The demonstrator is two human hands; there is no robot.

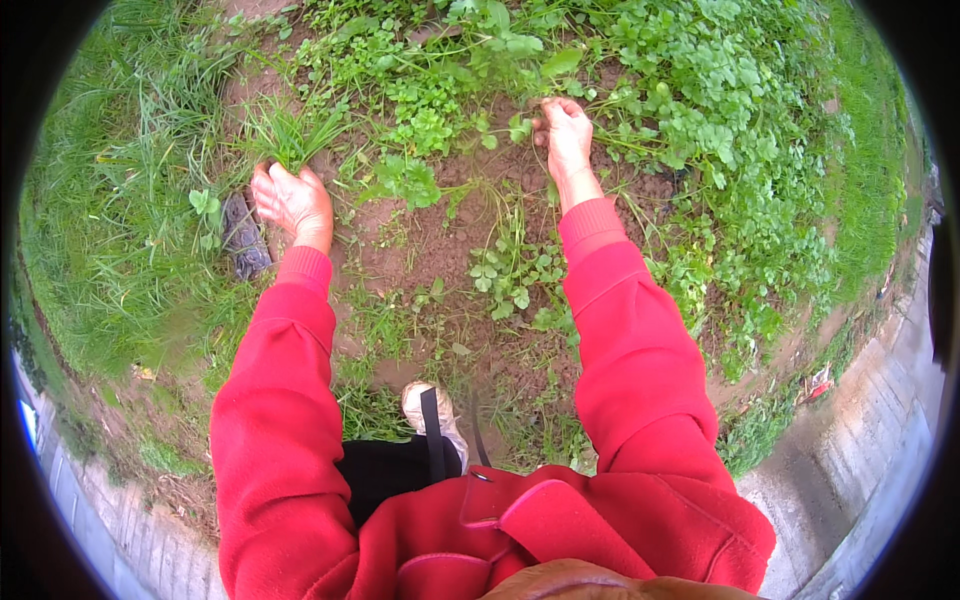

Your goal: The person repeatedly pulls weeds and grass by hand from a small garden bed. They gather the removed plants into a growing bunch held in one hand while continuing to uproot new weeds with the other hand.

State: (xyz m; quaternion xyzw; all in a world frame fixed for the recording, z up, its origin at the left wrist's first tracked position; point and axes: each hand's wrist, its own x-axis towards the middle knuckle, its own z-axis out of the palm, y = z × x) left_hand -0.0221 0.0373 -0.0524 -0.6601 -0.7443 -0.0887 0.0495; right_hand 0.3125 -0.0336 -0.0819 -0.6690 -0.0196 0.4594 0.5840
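Note:
My left hand (292, 199) is closed around the base of a tuft of green grass blades (294, 135), which fan out beyond the fingers. A dark, crumpled strip (244, 236) lies on the soil beside that hand; its material is unclear. Farther right, my right hand (564, 135) is pinched at thin plant stems (535, 154) by the edge of the leafy patch. Its fingertips partly hide what they grip. Between my hands, low leafy plants (409, 182) grow from brown soil (439, 251), with another leafy clump (514, 274) nearer to me.
Dense broad-leaved greens (712, 112) spread on the right, and long grass (112, 225) covers the left. My light-coloured shoe (427, 405) stands on the ground below, with a black strap (433, 435) hanging over it. Concrete paving (832, 450) borders the plot behind me.

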